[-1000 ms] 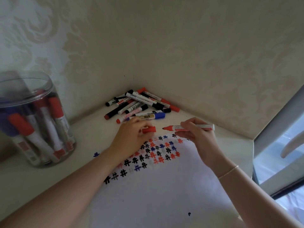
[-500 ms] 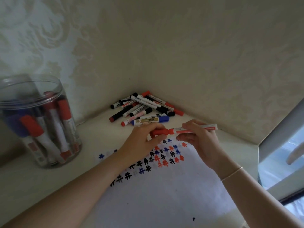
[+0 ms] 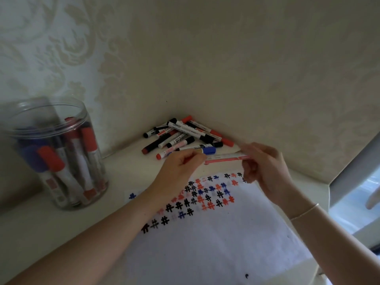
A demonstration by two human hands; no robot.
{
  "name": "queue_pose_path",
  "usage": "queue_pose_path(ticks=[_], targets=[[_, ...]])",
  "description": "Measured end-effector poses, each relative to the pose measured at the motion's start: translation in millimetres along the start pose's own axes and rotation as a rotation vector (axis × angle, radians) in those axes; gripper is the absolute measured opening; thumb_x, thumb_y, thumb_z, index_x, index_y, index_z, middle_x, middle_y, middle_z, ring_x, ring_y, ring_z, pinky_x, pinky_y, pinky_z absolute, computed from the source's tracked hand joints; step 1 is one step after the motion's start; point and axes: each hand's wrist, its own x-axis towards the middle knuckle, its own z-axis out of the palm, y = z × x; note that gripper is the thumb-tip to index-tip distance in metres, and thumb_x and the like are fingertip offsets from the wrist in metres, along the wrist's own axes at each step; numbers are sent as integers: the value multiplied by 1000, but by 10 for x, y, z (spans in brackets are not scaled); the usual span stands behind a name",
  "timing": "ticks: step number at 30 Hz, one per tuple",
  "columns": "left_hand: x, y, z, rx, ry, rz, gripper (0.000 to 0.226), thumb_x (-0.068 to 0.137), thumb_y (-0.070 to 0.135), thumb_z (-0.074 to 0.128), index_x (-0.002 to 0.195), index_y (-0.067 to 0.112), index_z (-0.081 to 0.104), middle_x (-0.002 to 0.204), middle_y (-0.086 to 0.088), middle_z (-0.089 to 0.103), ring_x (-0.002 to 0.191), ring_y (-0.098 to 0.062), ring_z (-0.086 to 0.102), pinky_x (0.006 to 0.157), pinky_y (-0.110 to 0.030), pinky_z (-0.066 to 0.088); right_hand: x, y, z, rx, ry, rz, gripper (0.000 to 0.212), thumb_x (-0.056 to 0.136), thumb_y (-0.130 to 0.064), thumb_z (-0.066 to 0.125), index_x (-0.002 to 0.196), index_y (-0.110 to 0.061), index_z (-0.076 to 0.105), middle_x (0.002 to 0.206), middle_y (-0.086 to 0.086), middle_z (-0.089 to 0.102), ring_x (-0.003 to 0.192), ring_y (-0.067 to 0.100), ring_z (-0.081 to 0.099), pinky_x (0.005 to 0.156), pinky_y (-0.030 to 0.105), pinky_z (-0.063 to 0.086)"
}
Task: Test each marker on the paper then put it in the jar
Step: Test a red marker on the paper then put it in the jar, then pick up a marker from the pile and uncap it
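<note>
Above paper | both hands grip red marker | left hand | right hand

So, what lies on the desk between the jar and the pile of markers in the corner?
Nothing: in the head view the desk is bare between the jar and the marker pile.

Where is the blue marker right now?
In the head view, the blue marker lies at the front edge of the marker pile in the corner, just behind the left hand.
</note>
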Motion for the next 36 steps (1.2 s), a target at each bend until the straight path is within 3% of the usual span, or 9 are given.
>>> queue_pose_path(ticks=[4, 7, 14, 18, 21, 24, 28, 31, 36], targets=[[-61, 201, 32, 56, 106, 71, 27, 92, 37, 57, 82, 18, 74, 60, -10, 51, 37, -6, 29, 41, -13, 24, -41, -103, 211, -477, 142, -293, 43, 93, -20, 56, 52, -18, 45, 38, -10, 35, 40, 7, 26, 41, 21, 23], [-101, 406, -13, 7, 200, 107, 29, 88, 42, 60, 77, 21, 76, 45, 8, 48, 34, -7, 28, 39, -11, 21, -71, -282, 296, -443, 169, -385, 50, 92, -15, 56, 46, -17, 35, 39, -9, 25, 43, 7, 20, 41, 19, 18], [-182, 843, -276, -16, 385, 155, 32, 89, 25, 62, 59, 24, 70, 51, 4, 65, 42, -15, 56, 41, -21, 45, -163, -778, 600, -311, 129, -556, 46, 89, -11, 56, 48, -2, 38, 40, -3, 31, 41, 12, 27, 40, 20, 23], [-213, 1255, -806, 384, 348, 311, 36, 90, 36, 60, 58, 18, 60, 38, 12, 45, 35, -5, 40, 42, -10, 28, -149, -885, 864, -128, -98, -337, 52, 93, -28, 54, 43, -13, 47, 41, 0, 31, 38, 16, 25, 42, 24, 22], [-224, 1511, -1216, 599, 322, 280, 27, 89, 45, 58, 77, 22, 57, 55, 9, 59, 46, -6, 52, 47, -23, 43, -95, -897, 1100, -48, -305, -184, 46, 92, -43, 47, 57, -14, 57, 43, -2, 34, 37, 12, 26, 43, 24, 22], [-294, 1671, -1553, 735, 447, 260, 25, 86, 49, 61, 84, 26, 52, 71, 7, 65, 64, -9, 64, 59, -28, 51, 93, -878, 1290, -65, -421, -164, 39, 90, -48, 47, 88, -12, 63, 58, 9, 55, 48, 20, 52, 48, 31, 46], [-432, 1843, -2099, 765, 633, 238, 26, 75, 34, 78, 80, 23, 55, 70, 7, 68, 63, -6, 67, 52, -27, 49, 522, -382, 1247, -804, -371, -346, 16, 92, -24, 53, 107, -20, 58, 94, 6, 64, 82, 23, 64, 76, 39, 55], [-524, 1921, -2359, 877, 518, 87, 23, 70, 24, 82, 77, 26, 60, 66, 10, 70, 60, -3, 67, 50, -24, 42, 798, 181, 1019, -1352, -422, -428, 36, 85, -20, 46, 118, -32, 56, 118, -1, 54, 99, 19, 56, 85, 36, 51], [-482, 1828, -2407, 1000, 249, -122, 19, 74, 24, 80, 79, 27, 62, 70, 9, 71, 60, 2, 65, 50, -11, 39, 787, 342, 1006, -1651, -415, -548, 44, 98, -15, 38, 139, -28, 33, 136, -7, 43, 120, 11, 48, 85, 20, 44]])
